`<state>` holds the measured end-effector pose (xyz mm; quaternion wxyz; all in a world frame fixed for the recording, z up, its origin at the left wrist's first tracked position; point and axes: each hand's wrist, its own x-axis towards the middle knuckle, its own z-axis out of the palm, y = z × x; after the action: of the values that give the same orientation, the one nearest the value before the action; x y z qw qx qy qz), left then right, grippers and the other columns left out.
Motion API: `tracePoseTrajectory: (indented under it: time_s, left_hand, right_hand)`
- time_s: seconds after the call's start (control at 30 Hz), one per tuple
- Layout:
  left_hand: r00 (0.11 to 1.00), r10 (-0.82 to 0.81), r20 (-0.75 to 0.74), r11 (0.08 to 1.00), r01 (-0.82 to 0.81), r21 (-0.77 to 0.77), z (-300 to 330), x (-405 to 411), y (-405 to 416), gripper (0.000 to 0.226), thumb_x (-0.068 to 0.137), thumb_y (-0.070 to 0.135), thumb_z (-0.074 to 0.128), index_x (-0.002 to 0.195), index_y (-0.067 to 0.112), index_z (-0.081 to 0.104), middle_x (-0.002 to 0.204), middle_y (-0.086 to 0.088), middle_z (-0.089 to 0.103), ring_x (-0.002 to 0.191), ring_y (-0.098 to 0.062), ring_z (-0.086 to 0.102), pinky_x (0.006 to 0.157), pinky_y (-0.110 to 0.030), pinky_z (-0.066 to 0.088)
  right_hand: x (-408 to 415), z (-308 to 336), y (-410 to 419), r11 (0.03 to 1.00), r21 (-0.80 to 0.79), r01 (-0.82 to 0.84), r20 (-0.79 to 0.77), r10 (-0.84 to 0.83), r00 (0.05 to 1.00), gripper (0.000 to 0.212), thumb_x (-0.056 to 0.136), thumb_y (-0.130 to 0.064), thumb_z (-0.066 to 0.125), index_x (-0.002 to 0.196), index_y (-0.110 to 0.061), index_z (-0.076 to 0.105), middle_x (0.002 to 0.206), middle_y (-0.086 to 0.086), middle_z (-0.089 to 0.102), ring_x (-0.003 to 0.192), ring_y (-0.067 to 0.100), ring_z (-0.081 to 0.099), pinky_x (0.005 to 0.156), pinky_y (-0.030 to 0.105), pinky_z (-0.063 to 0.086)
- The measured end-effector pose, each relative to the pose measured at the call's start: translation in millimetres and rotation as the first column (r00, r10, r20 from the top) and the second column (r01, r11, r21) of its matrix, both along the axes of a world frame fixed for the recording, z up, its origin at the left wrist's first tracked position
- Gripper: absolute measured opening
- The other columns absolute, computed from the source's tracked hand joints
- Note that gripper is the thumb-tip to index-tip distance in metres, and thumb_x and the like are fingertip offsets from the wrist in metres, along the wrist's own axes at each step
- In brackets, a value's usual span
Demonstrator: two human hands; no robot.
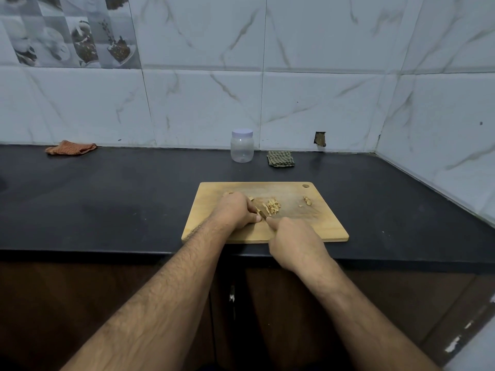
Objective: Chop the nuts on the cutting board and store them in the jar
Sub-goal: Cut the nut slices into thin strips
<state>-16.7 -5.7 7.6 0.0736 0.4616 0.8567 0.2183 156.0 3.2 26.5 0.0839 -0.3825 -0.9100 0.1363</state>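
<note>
Gripping a knife (263, 214) (blade mostly hidden), right hand (293, 243) curls shut near the cutting board (316, 223) front edge. Left hand (237, 210) pinches a nut (257, 209), barely visible. Chopped nuts (273, 205) lie mid-board; lidded jar (242, 145) stands at the countertop (120, 199) back edge.

Marble-tiled walls (321, 76), black countertop (107, 196)

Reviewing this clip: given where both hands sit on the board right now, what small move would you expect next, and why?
Probably another short cut. The left hand pinches a nut against the cutting board, and the right hand holds the knife right beside those fingers. A chopped pile lies past the blade, a few pieces sit apart, and the jar is lidded, so storing looks premature.
</note>
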Motion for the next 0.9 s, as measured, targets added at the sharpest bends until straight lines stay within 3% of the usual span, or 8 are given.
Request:
tracePoseTrajectory:
  time_s: [0.3,0.6,0.9]
  left_hand:
    - [1.0,-0.006,0.007,0.999,0.006,0.047,-5,-4,-3,0.033,0.081,0.041,0.077,0.112,0.028,0.075,0.119,0.007,0.07,0.122,-0.014,0.053,0.1,-0.03,0.045]
    - [1.0,0.005,0.023,0.998,-0.006,0.054,-6,-4,-2,0.026,0.081,0.041,0.077,0.104,0.031,0.077,0.108,0.007,0.073,0.113,-0.014,0.057,0.094,-0.03,0.048]
    - [1.0,-0.002,0.025,0.999,0.001,0.043,-1,2,-6,0.027,0.084,0.038,0.075,0.109,0.029,0.076,0.112,0.006,0.073,0.104,-0.012,0.064,0.092,-0.032,0.051]
  right_hand:
    - [-9,7,11,0.999,-0.021,0.034,-0.012,-0.035,0.999,0.055,0.093,-0.012,0.049,0.143,-0.033,0.05,0.125,0.005,0.063,0.111,0.023,0.059,0.084,0.031,0.05]
    - [-4,14,14,0.997,0.044,0.066,-0.191,-0.057,0.98,0.051,0.095,-0.02,0.049,0.145,-0.032,0.048,0.123,0.002,0.066,0.114,0.024,0.057,0.088,0.034,0.049]
    - [-10,14,10,0.997,-0.073,-0.01,-0.042,0.007,0.999,0.049,0.093,-0.017,0.05,0.14,-0.033,0.054,0.133,0.002,0.061,0.119,0.022,0.056,0.091,0.031,0.047]
